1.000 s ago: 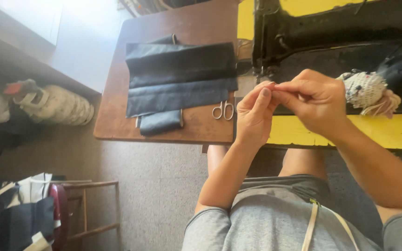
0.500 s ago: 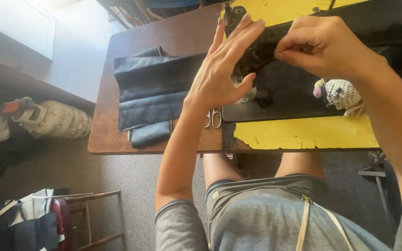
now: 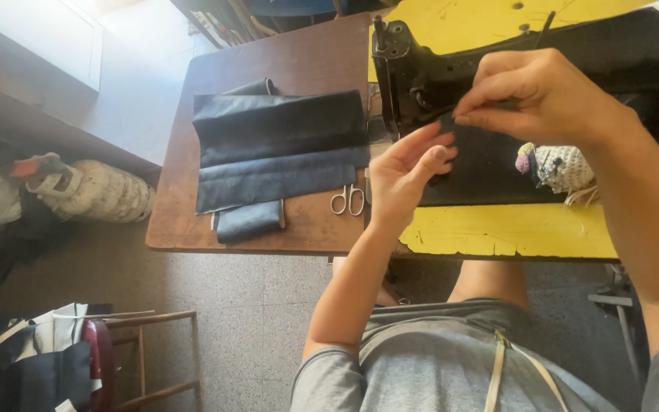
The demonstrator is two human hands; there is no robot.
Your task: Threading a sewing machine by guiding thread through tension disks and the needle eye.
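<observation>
Something too fine to make out is being pinched by the right hand [image 3: 535,95] beside the black sewing machine [image 3: 413,72]; the left hand [image 3: 406,175] is being held open just below.

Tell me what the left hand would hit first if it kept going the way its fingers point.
Probably the dark fabric on the sewing machine, just beyond the left hand fingertips, below the pinching right hand; depth is unclear.
</observation>
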